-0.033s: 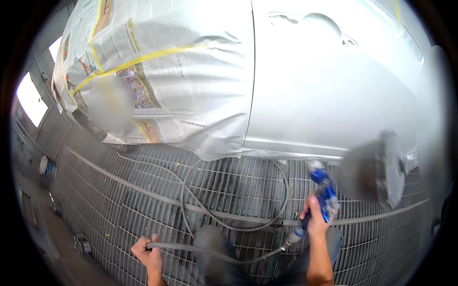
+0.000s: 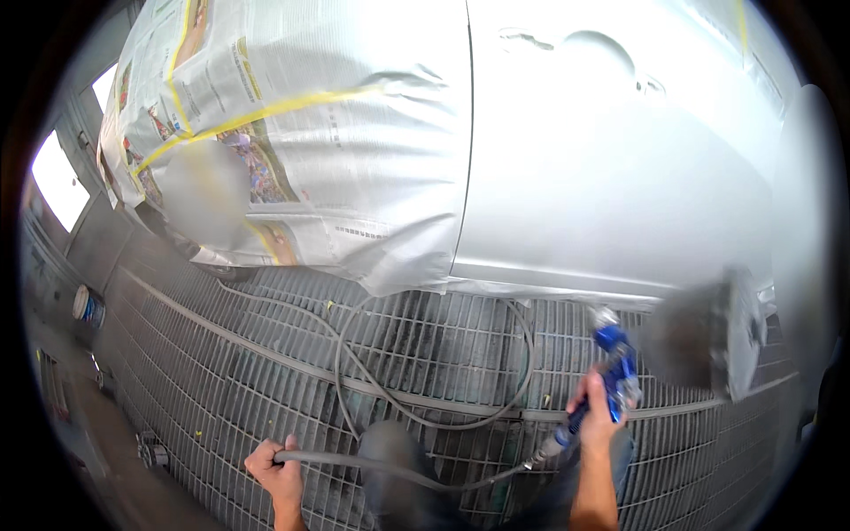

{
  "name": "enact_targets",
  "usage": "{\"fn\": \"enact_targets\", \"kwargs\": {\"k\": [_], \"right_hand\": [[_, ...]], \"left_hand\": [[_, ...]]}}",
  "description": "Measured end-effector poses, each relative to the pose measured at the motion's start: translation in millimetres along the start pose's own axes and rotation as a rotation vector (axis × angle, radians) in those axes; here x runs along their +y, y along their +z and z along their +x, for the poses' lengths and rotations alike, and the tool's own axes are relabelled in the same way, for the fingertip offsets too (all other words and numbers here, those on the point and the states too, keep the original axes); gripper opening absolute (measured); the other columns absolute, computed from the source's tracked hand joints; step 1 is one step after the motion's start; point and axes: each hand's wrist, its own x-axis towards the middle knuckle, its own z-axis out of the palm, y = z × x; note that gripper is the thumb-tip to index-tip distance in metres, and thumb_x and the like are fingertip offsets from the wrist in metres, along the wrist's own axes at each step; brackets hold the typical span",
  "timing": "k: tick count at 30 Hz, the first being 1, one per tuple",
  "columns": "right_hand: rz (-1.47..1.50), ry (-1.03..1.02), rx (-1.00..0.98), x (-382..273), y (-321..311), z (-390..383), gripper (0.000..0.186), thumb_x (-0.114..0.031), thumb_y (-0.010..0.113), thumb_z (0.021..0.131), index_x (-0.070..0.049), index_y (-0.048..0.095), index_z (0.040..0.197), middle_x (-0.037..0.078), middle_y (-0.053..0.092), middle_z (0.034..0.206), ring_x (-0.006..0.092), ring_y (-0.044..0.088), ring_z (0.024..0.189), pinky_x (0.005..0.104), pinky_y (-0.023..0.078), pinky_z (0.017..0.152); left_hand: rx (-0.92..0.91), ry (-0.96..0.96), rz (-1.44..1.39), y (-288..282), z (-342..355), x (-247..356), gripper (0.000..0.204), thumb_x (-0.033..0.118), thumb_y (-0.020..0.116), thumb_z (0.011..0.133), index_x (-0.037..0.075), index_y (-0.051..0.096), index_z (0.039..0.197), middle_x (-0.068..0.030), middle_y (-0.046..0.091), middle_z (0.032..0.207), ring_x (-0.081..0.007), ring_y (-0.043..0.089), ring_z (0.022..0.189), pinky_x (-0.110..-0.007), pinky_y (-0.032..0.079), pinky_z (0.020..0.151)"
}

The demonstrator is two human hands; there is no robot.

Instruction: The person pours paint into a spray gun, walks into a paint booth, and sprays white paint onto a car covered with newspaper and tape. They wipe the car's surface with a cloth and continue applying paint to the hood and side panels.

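My right hand [image 2: 599, 407] is wrapped round the handle of a blue and silver spray gun [image 2: 618, 358], its nozzle end pointing at the lower edge of a white car door [image 2: 575, 186]. Beside the gun is a large grey cup [image 2: 695, 341], partly blurred; its join to the gun is not clear. At lower left, my left hand [image 2: 276, 467] is closed on a grey air hose [image 2: 354, 459]. From that hand the hose runs right to the fitting under the gun's handle. Left of the door seam, newspaper masking sheets [image 2: 354, 177] with yellow tape cover the car body.
Underfoot is a metal floor grating [image 2: 266, 389], with more of the hose lying in loops between me and the car. A white and blue bucket [image 2: 88, 306] stands at the far left. My knees [image 2: 390, 460] show below. Blurred patches veil parts of the view.
The spray gun, with my right hand and the grey cup, has shifted a little right and nearer to me. My left hand and the hose stay almost where they were.
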Motion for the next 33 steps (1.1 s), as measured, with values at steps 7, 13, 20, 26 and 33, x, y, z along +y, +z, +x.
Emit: {"fn": "enact_targets", "kwargs": {"k": [7,13,20,26,33], "right_hand": [[-0.265,-0.063,0.446,-96,-35,15,0.011,-0.008,0.057,0.092,0.0,0.058,0.099,0.001,0.054,0.073,0.0066,0.05,0.059,0.0214,0.038,0.04],[-0.061,0.236,0.068,-173,67,5,0.013,-0.01,0.063,0.091,-0.003,0.056,0.1,0.001,0.054,0.072,0.008,0.048,0.053,0.0238,0.041,0.044],[0.129,0.355,-0.306,-244,167,13,0.022,-0.008,0.067,0.087,0.0,0.052,0.102,0.008,0.059,0.08,0.0118,0.055,0.053,0.0256,0.045,0.043],[-0.096,0.237,0.062,-319,138,32,0.018,-0.013,0.065,0.09,-0.001,0.057,0.099,0.006,0.058,0.073,0.0109,0.051,0.048,0.0262,0.045,0.043],[-0.427,0.015,0.399,-385,98,70,0.004,-0.007,0.058,0.093,-0.004,0.058,0.094,0.001,0.053,0.074,0.0059,0.048,0.059,0.0207,0.037,0.039]], "left_hand": [[-0.047,-0.115,0.02,-53,18,90,0.038,0.0,0.071,0.077,0.003,0.039,0.056,-0.0045,0.033,0.046,-0.0103,0.028,0.043,-0.031,0.019,0.043],[0.015,-0.167,0.035,-148,54,137,0.042,-0.002,0.063,0.085,0.006,0.031,0.059,0.0014,0.027,0.053,-0.0057,0.022,0.052,-0.029,0.017,0.047],[0.07,-0.141,-0.036,-240,109,150,0.043,-0.003,0.058,0.089,0.008,0.027,0.063,0.0046,0.023,0.058,-0.0047,0.018,0.057,-0.028,0.016,0.05],[-0.023,-0.149,0.101,-262,143,163,0.044,0.003,0.062,0.091,0.009,0.03,0.061,0.002,0.024,0.056,-0.006,0.018,0.054,-0.03,0.016,0.048],[-0.112,-0.225,0.104,-267,160,166,0.045,0.006,0.058,0.094,0.01,0.026,0.062,0.0023,0.015,0.057,-0.0063,0.012,0.053,-0.033,0.013,0.05]]}}
